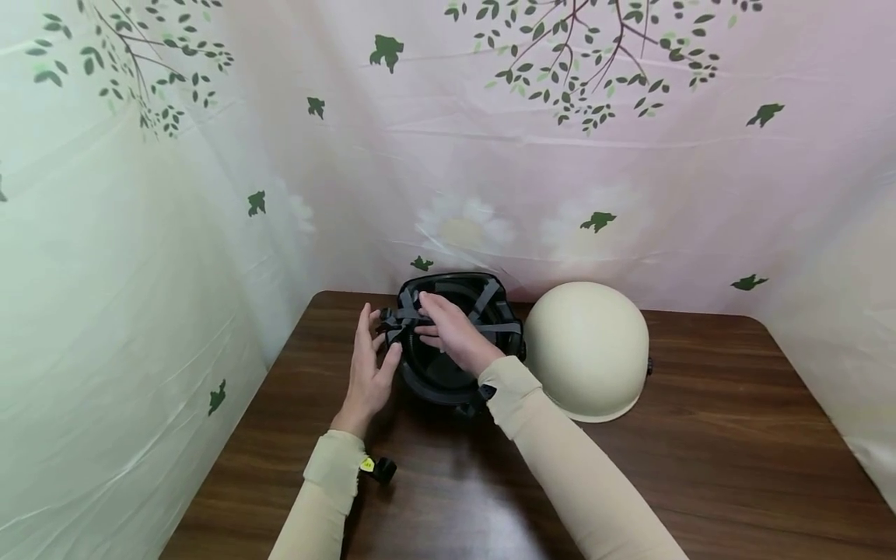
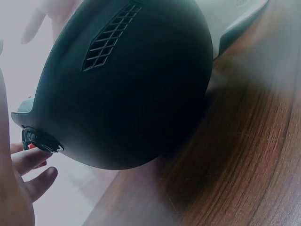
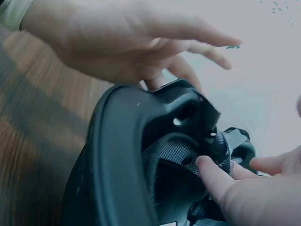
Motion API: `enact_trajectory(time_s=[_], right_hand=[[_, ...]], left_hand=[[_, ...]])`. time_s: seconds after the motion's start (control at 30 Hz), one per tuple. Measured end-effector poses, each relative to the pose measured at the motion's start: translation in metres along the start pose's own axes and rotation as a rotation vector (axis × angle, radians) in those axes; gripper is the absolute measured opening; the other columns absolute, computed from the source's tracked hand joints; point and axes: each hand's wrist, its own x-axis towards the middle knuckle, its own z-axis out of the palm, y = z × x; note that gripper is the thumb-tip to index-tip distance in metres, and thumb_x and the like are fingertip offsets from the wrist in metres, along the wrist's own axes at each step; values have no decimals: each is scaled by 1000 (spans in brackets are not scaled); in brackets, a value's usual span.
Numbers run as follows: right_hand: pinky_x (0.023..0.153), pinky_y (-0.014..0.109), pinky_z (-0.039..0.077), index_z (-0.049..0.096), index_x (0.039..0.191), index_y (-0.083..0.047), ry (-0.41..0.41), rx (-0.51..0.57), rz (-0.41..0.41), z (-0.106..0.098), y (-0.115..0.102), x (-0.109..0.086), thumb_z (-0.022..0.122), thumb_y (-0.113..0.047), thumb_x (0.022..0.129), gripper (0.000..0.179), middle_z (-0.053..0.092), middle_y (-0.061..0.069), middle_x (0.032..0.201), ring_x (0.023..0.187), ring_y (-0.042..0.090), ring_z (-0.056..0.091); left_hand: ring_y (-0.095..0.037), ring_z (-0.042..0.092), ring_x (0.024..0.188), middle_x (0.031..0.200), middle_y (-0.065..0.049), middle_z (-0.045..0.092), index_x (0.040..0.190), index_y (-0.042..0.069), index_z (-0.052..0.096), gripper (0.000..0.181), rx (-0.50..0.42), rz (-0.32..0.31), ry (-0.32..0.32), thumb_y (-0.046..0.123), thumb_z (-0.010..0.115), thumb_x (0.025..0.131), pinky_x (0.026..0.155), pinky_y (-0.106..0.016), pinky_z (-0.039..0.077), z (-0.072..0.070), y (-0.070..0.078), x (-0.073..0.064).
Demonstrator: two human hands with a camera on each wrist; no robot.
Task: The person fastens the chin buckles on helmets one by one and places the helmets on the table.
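Observation:
A black helmet (image 1: 437,381) lies crown-down on the table, its grey inner straps (image 1: 500,327) facing up. At its left side is my left hand (image 1: 365,373), thumb and fingers spread by the rim; in the left wrist view its fingertips are at a small black fitting (image 2: 40,140) on the helmet's edge. Reaching over the helmet's opening, my right hand (image 1: 458,334) has its fingers extended. The right wrist view shows a fingertip of the right hand (image 3: 254,197) at the webbing inside. A cream helmet (image 1: 586,350) stands dome-up just right of the black one.
The dark wooden table (image 1: 728,420) reaches back to a hanging curtain (image 1: 336,187) printed with leaves and birds, which also encloses both sides. A small black wrist device (image 1: 382,469) is on the left cuff.

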Motion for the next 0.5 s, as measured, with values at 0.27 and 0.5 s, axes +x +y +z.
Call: enact_trajectory(time_s=[0.27, 0.5], right_hand=[[128, 54, 42, 30, 171, -3, 44, -102, -29, -3, -2, -6, 68, -11, 108, 74, 52, 22, 165, 152, 38, 55], [120, 50, 51, 48, 164, -4, 155, -71, -62, -4, -5, -12, 74, 7, 98, 71, 59, 22, 155, 146, 38, 61]], left_hand=[[-39, 34, 162, 177, -20, 28, 177, 18, 9, 84, -2, -1, -5, 24, 56, 107, 127, -67, 38, 0, -2, 0], [-44, 33, 161, 177, -22, 27, 176, 14, 10, 84, -8, 27, 0, 22, 56, 106, 124, -72, 38, -3, -3, 0]])
